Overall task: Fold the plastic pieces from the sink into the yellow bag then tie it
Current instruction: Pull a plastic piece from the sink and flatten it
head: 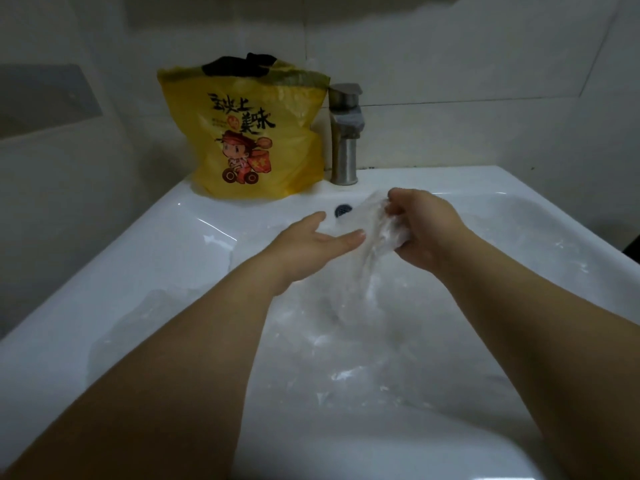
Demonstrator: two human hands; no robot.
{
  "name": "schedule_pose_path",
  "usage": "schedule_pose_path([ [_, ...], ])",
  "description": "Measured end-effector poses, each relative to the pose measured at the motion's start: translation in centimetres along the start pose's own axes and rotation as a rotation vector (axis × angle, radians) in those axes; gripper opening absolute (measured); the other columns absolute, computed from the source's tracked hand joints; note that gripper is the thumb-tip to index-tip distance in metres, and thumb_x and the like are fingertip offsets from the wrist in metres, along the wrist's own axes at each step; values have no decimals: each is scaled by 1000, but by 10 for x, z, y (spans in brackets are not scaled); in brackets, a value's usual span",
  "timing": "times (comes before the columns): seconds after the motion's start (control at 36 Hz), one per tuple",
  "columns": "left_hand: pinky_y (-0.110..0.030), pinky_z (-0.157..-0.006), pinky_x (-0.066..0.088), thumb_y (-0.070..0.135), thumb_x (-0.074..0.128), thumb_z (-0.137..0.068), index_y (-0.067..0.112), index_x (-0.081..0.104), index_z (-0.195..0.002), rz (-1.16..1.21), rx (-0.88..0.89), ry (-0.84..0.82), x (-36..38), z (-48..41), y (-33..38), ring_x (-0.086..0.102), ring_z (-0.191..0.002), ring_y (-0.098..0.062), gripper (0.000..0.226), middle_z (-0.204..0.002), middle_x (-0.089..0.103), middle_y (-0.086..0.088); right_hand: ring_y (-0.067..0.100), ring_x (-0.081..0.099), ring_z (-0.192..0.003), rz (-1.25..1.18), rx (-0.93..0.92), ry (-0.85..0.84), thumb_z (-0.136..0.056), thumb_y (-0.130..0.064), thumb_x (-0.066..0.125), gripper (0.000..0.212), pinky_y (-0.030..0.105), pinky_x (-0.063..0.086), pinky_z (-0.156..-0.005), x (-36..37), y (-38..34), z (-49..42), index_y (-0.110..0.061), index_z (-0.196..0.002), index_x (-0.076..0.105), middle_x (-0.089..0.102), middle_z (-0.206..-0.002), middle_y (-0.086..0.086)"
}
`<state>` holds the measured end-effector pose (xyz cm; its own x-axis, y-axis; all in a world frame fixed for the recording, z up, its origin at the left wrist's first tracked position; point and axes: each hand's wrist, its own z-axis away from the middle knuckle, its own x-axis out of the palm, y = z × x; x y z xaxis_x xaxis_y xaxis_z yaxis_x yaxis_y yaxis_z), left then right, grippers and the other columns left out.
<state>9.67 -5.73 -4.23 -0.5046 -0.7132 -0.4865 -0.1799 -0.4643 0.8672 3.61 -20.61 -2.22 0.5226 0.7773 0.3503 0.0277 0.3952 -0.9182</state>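
Clutching a crumpled clear plastic piece [375,237] in the right hand [426,230], with fingers curled tight round its upper end and the rest trailing down into the sink [173,237]. Holding the left hand [311,244] flat and relaxed at 9 o'clock of that piece, fingertips close beside it, gripping nothing. Leaving more clear plastic [346,358] lying in the basin at 6 o'clock of both hands. Leaving the yellow bag [249,133] standing upright on the sink's back rim at 11 o'clock, with the steel tap [344,133] just at its 3 o'clock.

left grip [322,239] flat, right grip [420,230] clenched
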Motion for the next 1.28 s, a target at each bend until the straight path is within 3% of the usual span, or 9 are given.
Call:
schedule_pose_path([
  [0.17, -26, -84, 49, 54, 75, -69, 33, 45, -142, 44, 82, -160, 3, 8, 11, 57, -116, -10, 82, -131, 59, 7, 19, 69, -63, -261, 72, -70, -97, -10, 52, 14, 23, 55, -52, -2, -6, 5, 0, -106, 56, 66, -85, 14],
  [0.25, -21, -68, 54, 29, 71, -86, 23, 64, -116, 76, 102, -76, 5, 6, 13, 68, -86, -6, 31, -101, 71, 5, 29, 69, -73, -313, 104, -161, -96, -20, 54, 29, 32, 59, -62, 1, -7, 4, -8, -121, 46, 56, -108, 20],
  [0.39, -42, -85, 57, 12, 68, -87, 12, 64, -109, 269, 37, 131, -4, -5, 3, 69, -95, -27, 22, -107, 71, -11, 37, 51, -115, 212, -44, -63, -92, -29, 62, 75, 40, 56, -82, 6, 3, 2, -30, -151, 16, 38, -141, 19],
  [0.56, -33, -85, 53, 14, 76, -80, 25, 61, -113, 186, 114, 85, -3, -5, 1, 64, -100, -17, 38, -108, 69, 1, 19, 60, -82, 625, -145, -255, -86, -42, 65, 39, 30, 50, -65, 8, 12, 6, -12, -111, 60, 62, -99, 6],
  [0.78, -28, -77, 55, -4, 56, -83, 23, 64, -120, 279, 119, -208, 1, 2, 9, 68, -98, -16, 46, -106, 71, -4, 26, 72, -87, 524, -103, -361, -94, -18, 59, 24, 35, 59, -74, 5, 15, 3, -8, -116, 62, 71, -104, 12],
  [0.92, -28, -74, 57, 6, 67, -85, 17, 68, -112, 160, 91, -16, 1, -3, 0, 67, -87, -16, 29, -94, 70, 0, 32, 70, -90, 409, -94, -308, -94, 1, 49, 18, 35, 60, -72, 3, 14, -1, -6, -101, 65, 70, -102, 16],
  [1.06, -21, -59, 42, 11, 69, -85, 12, 67, -102, 93, 114, 246, -5, -11, -8, 52, -66, -13, 17, -68, 51, 5, 28, 65, -92, 498, -140, -158, -91, -12, 62, 26, 31, 59, -68, 3, 12, -5, -11, -116, 58, 64, -107, 13],
  [1.17, -27, -74, 51, 9, 72, -83, 22, 67, -107, 106, 153, 213, -2, -7, -3, 64, -88, -11, 28, -96, 66, 2, 13, 62, -82, 653, -236, -201, -88, -27, 68, 27, 25, 54, -65, 2, 14, -1, -25, -111, 53, 62, -91, -4],
  [1.28, -20, -72, 53, 10, 73, -82, 27, 69, -106, 145, 225, 83, 3, 0, 6, 66, -93, -13, 30, -103, 72, 1, 26, 69, -84, 604, -304, -202, -95, -21, 57, 6, 39, 59, -76, 9, 19, 3, -20, -100, 61, 69, -92, 7],
])
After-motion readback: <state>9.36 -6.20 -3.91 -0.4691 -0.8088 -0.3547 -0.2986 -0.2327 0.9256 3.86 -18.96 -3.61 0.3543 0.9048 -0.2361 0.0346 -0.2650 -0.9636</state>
